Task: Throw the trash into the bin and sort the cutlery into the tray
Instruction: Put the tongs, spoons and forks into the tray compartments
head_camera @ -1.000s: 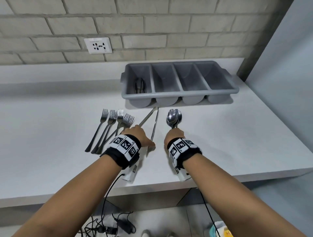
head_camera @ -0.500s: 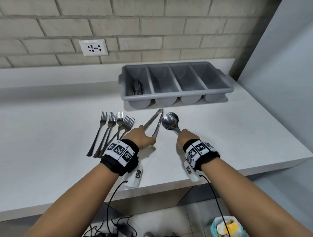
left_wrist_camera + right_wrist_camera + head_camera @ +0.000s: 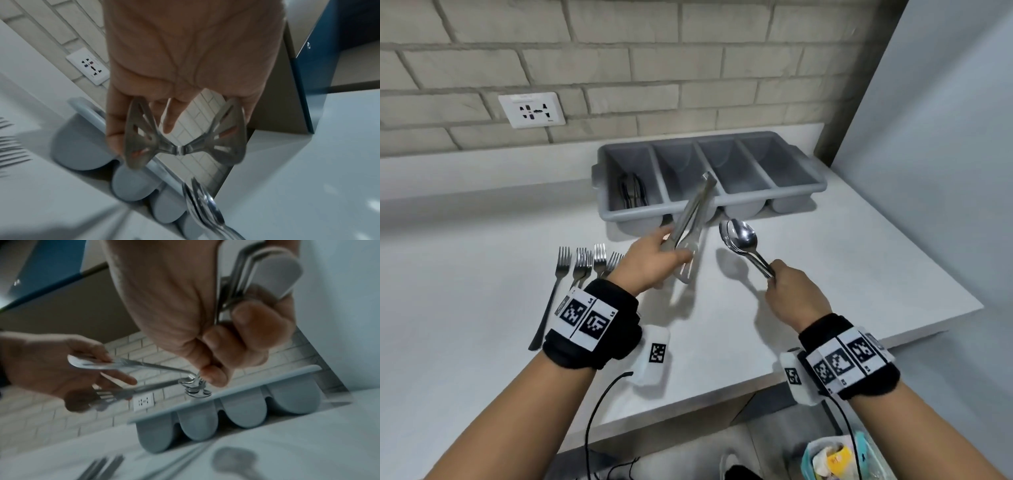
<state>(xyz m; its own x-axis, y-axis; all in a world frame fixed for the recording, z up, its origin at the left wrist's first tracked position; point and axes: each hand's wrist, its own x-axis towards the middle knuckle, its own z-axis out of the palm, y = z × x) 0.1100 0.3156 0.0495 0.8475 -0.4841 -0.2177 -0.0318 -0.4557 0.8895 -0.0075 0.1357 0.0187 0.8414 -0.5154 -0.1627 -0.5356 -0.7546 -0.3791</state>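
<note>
left hand grip: pinching tongs | right hand grip: clutching spoons, handles hidden

Black wristbands with black-and-white marker tags

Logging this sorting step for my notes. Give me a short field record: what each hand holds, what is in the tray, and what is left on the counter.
left hand: grips tongs, lifted off the counter
right hand: grips a stack of spoons by the handles
tray: four compartments; dark-handled cutlery in the leftmost, other three look empty
counter: forks lying left of the left hand
bin: on the floor, trash inside
</note>
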